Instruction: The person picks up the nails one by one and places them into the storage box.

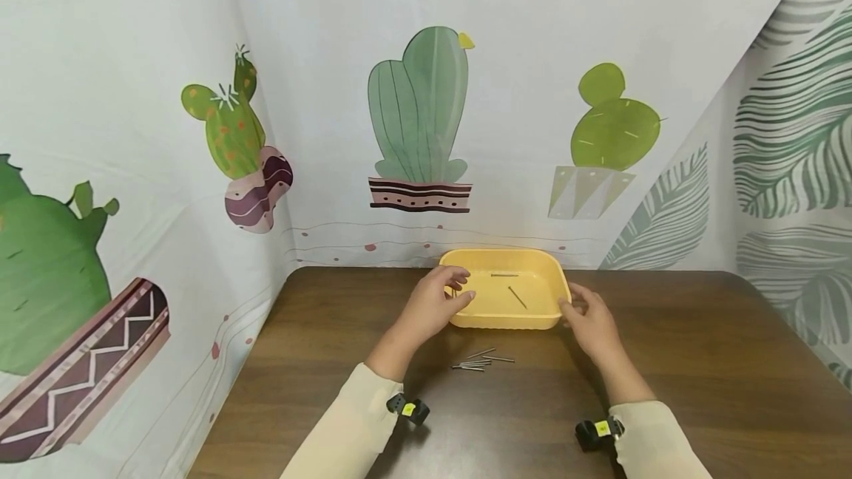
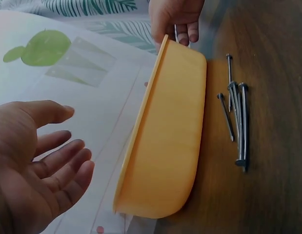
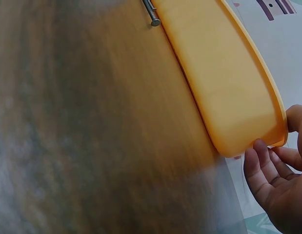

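A yellow plastic tray [image 1: 506, 322] stands at the back of the table in the head view. Two nails lie in it: one nail [image 1: 504, 275] near the far wall and another nail [image 1: 518, 298] slanting across the floor. My left hand [image 1: 435, 301] hovers over the tray's left end, fingers spread and loosely bent; the left wrist view shows that hand [image 2: 48, 161] empty. At the opposite end my right hand [image 1: 592, 320] pinches the rim. In the right wrist view its thumb is at the rim and its fingertips [image 3: 260, 146] touch the outer wall.
Several loose steel nails [image 1: 475, 364] lie in a small group on the brown wooden table [image 1: 519, 420], just in front of the tray. Behind the table hangs a white cloth [image 1: 519, 94] printed with cacti and leaves.
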Demonstrator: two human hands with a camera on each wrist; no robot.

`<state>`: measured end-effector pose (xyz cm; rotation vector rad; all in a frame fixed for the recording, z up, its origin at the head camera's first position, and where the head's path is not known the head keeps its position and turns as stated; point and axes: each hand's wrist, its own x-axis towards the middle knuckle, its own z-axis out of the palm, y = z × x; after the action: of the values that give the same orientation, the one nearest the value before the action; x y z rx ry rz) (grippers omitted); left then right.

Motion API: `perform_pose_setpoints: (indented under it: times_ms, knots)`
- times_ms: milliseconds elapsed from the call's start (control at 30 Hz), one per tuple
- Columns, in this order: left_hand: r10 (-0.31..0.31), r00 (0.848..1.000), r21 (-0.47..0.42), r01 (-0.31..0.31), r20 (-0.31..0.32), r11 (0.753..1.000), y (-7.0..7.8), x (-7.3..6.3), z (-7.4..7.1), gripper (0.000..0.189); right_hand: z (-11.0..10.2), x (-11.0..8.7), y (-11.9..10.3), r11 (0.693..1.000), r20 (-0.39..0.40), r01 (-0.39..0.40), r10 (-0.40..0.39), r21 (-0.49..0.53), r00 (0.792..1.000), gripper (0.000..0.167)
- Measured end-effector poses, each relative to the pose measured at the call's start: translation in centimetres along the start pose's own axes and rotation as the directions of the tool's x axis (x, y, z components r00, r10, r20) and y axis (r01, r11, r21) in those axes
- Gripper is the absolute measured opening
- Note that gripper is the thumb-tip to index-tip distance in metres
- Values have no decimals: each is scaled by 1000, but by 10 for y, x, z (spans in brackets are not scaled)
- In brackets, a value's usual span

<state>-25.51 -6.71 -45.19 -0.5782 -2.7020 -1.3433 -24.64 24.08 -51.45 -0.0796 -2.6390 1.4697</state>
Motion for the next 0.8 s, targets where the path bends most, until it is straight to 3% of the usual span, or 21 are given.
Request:
perform_pose_setpoints:
  times_ms: [233, 500, 800]
  knots:
    - [48, 995, 69, -54, 92, 996, 6, -11, 1, 26, 0, -1, -1, 1000, -2, -3, 3, -1, 1000, 55]
    - [86, 977, 148, -116, 195, 982, 8, -24, 8, 16, 0, -2, -2, 1000, 1, -12, 12, -4, 1000, 55]
    - [63, 935, 310, -178, 348, 934, 6, -36, 17, 25, 0, -1, -2, 1000, -5, -15, 15, 1, 1000, 55]
